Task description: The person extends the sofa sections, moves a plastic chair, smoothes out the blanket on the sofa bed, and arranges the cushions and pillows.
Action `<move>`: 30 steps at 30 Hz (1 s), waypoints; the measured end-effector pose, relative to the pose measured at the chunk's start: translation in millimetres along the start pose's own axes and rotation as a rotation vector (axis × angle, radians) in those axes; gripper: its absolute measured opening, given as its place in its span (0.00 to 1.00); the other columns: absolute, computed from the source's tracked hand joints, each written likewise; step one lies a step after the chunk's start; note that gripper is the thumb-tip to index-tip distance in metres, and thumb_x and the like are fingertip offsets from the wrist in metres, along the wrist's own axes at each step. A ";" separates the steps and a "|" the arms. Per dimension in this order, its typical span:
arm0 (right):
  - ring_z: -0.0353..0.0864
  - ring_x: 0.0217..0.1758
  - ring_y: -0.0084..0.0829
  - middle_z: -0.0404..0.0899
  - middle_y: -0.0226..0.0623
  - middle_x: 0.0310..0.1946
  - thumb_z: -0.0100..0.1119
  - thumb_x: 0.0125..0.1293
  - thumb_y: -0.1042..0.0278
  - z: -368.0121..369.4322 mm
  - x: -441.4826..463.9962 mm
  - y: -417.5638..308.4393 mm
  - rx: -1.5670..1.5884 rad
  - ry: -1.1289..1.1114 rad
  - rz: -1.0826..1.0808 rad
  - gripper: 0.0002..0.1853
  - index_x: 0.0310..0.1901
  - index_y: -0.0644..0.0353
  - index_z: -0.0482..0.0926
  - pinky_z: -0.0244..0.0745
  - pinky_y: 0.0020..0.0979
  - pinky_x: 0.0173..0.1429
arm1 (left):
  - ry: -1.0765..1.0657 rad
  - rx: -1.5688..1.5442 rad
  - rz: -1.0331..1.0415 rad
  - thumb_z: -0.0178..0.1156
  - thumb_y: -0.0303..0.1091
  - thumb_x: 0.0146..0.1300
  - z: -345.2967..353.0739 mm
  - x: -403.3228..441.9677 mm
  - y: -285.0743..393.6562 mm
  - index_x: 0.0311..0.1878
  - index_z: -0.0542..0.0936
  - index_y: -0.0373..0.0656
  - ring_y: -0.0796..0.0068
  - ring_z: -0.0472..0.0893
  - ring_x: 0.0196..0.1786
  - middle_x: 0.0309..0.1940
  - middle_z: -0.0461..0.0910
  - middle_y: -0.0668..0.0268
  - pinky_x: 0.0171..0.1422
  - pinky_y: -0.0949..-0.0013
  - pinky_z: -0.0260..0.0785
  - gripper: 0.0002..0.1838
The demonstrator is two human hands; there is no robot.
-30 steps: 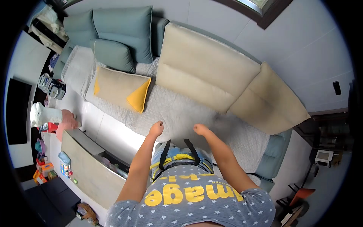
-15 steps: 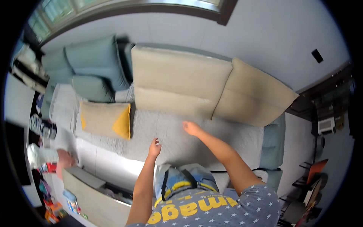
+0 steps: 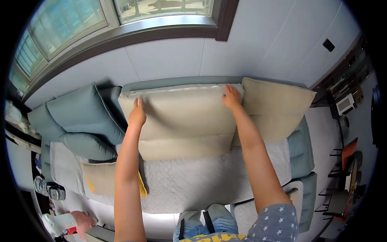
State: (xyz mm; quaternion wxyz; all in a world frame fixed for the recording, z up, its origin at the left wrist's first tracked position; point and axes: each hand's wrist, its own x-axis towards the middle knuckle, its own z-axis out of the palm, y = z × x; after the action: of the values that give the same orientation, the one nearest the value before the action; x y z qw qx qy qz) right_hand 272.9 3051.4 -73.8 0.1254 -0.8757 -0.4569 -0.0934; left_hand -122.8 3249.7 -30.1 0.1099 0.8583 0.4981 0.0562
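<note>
A large beige back cushion (image 3: 185, 117) leans upright against the sofa's backrest, a pale zip running along its top edge. My left hand (image 3: 137, 113) is at the cushion's upper left, fingers stretched out toward the top edge; whether it presses on the fabric I cannot tell. Near the upper right corner, my right hand (image 3: 231, 97) lies over the cushion with its fingers extended at the top edge. A second beige cushion (image 3: 274, 107) leans to the right of it. Below both spreads the grey quilted seat cover (image 3: 193, 181).
Blue-green cushions (image 3: 80, 109) stand on the left, with a beige and yellow pillow (image 3: 100, 177) in front, partly behind my left forearm. Behind the sofa are a white wall (image 3: 266, 44) and a window (image 3: 161, 10). The blue-green armrest (image 3: 300, 145) closes the right end.
Both hands have moved up and forward from above the seat to the top part of the middle beige cushion. The view has shifted, showing more of the window.
</note>
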 end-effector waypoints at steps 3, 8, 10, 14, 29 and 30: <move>0.64 0.63 0.39 0.69 0.35 0.59 0.55 0.59 0.65 28.6 -23.6 8.6 -0.016 0.032 -0.028 0.24 0.58 0.54 0.69 0.55 0.43 0.66 | -0.022 0.052 0.059 0.45 0.24 0.55 28.4 28.5 -7.0 0.68 0.55 0.50 0.50 0.77 0.50 0.71 0.49 0.61 0.48 0.55 0.72 0.35; 0.70 0.57 0.41 0.80 0.33 0.43 0.56 0.58 0.65 2.0 -62.2 2.3 0.148 0.116 0.057 0.11 0.41 0.56 0.81 0.60 0.47 0.58 | 0.139 -0.106 0.114 0.47 0.27 0.56 59.1 7.8 -15.9 0.63 0.64 0.49 0.52 0.76 0.51 0.66 0.60 0.61 0.50 0.57 0.72 0.28; 0.72 0.54 0.41 0.82 0.33 0.39 0.57 0.57 0.66 1.2 -70.0 6.1 0.215 0.203 0.072 0.08 0.36 0.56 0.82 0.62 0.46 0.56 | 0.225 -0.151 0.147 0.48 0.28 0.56 58.6 -1.4 -21.9 0.60 0.68 0.48 0.52 0.76 0.51 0.63 0.65 0.61 0.50 0.57 0.71 0.25; 0.75 0.52 0.39 0.82 0.34 0.39 0.58 0.57 0.68 -9.0 -103.7 -7.8 0.381 0.293 0.046 0.07 0.35 0.56 0.83 0.64 0.44 0.56 | 0.272 -0.091 0.179 0.54 0.30 0.52 30.2 -48.2 -33.5 0.53 0.75 0.44 0.54 0.77 0.50 0.55 0.73 0.60 0.50 0.58 0.71 0.22; 0.65 0.63 0.40 0.72 0.44 0.53 0.52 0.61 0.64 -172.0 -183.6 -348.1 1.400 0.223 -0.045 0.22 0.55 0.64 0.69 0.54 0.49 0.66 | 0.235 -0.053 0.955 0.63 0.41 0.50 -209.8 -170.7 168.5 0.59 0.70 0.44 0.60 0.60 0.68 0.61 0.66 0.60 0.72 0.47 0.41 0.31; 0.64 0.63 0.41 0.72 0.44 0.53 0.50 0.62 0.63 -159.3 -193.5 -365.2 1.341 0.138 -0.076 0.21 0.55 0.65 0.69 0.54 0.48 0.67 | 0.235 0.118 0.955 0.63 0.42 0.51 -214.2 -173.7 170.2 0.54 0.74 0.44 0.62 0.63 0.66 0.58 0.70 0.61 0.72 0.47 0.42 0.26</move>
State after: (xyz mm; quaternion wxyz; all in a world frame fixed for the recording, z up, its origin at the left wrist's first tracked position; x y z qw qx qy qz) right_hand -145.0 3053.7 72.9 0.6672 -0.5838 -0.4375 0.1503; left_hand -110.0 3045.7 221.5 -0.0341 0.9833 0.0603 0.1685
